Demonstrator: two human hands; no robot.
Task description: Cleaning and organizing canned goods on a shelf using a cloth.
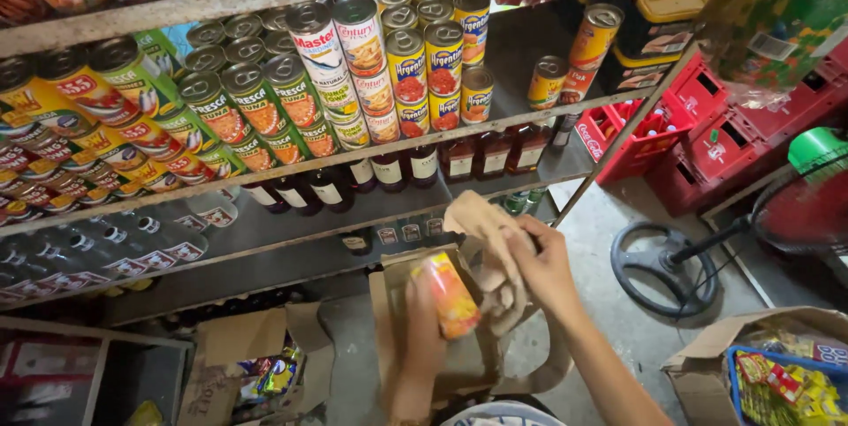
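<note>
Gripping w/ your left hand [422, 324], you've got fingers wrapped round a small can [448, 295] w/ an orange-yellow label, held tilted just above an open cardboard box [389, 302] on the floor. Your right hand [545, 269] is closed on a beige cloth [488, 241] that's bunched up against the can's right side, touching it.

Risks, as I judge them: the can is blurred, so it's prob moving. The hold looks like it's on the lower half only, and the can could slip and drop into the box or onto the concrete, denting it. The cloth hangs loose below your hand; a fold could catch on a box flap [552, 364] and drag it.

Surfaces, left to right: far left, a metal shelf rack [265, 174] w/ worn, dusty edges. Its upper tier is packed w/ stacked tins [291, 95], and some stacks stand two or three high near the front lip, so a bump w/ your elbow could topple them. Clear bottles [132, 245] lie on the lower left tier, and dark bottles [389, 170] stand on the middle one. Another open box [256, 355] w/ packets sits bottom left. Right of you: bare concrete floor [609, 214], red crates [707, 126], a fan [795, 196] w/ a round black base and a box of snack packs [777, 373] at the corner. Tight space, so watch your footing.
</note>
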